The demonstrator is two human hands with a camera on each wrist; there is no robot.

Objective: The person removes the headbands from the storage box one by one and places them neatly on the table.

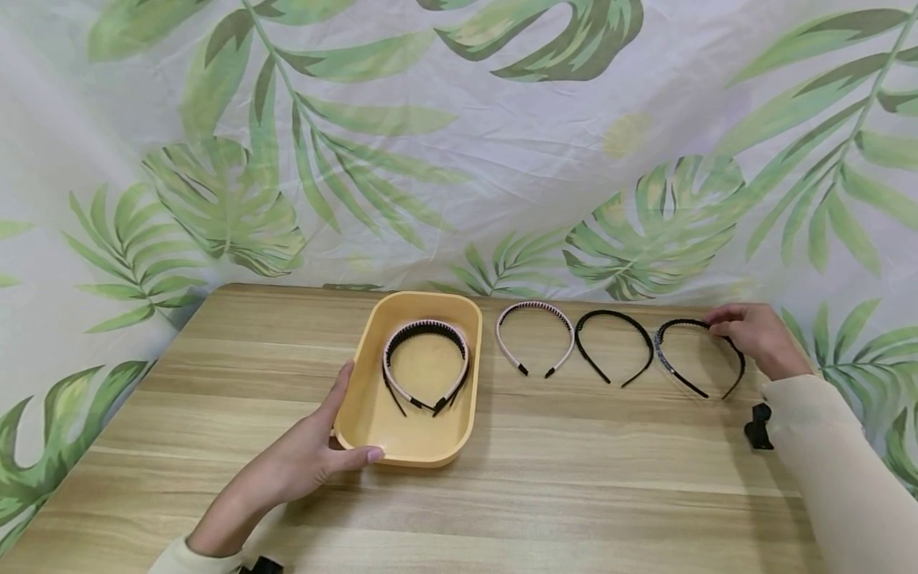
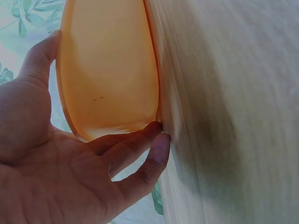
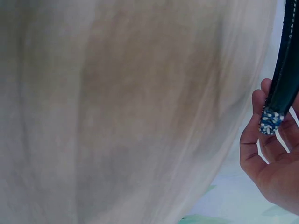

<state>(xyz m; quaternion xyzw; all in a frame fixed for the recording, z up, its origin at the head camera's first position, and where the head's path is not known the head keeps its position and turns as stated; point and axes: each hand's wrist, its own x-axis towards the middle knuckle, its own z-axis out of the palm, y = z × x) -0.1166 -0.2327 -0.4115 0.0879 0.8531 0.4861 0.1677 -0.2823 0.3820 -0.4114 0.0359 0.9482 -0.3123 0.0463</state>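
My left hand [image 1: 301, 458] grips the near left corner of a yellow plastic container [image 1: 416, 442], thumb at the near rim. In the left wrist view, its fingers curl against the container's outer side [image 2: 110, 65]. Inside lie overlapping headbands [image 1: 427, 327], pink and black; their exact number is hard to tell. At far right, my right hand [image 1: 763, 335] pinches the upper right of a black headband [image 1: 677, 322] with a glittery section. The right wrist view shows that headband [image 3: 284, 77] against the fingers, a beaded bit at its lower part.
Between the container and the held headband, a pink-and-black headband [image 1: 534, 304] and a black headband [image 1: 613, 313] lie in a row on the wooden table [image 1: 574, 478]. A leaf-patterned cloth [image 1: 502, 159] hangs behind the table's back edge.
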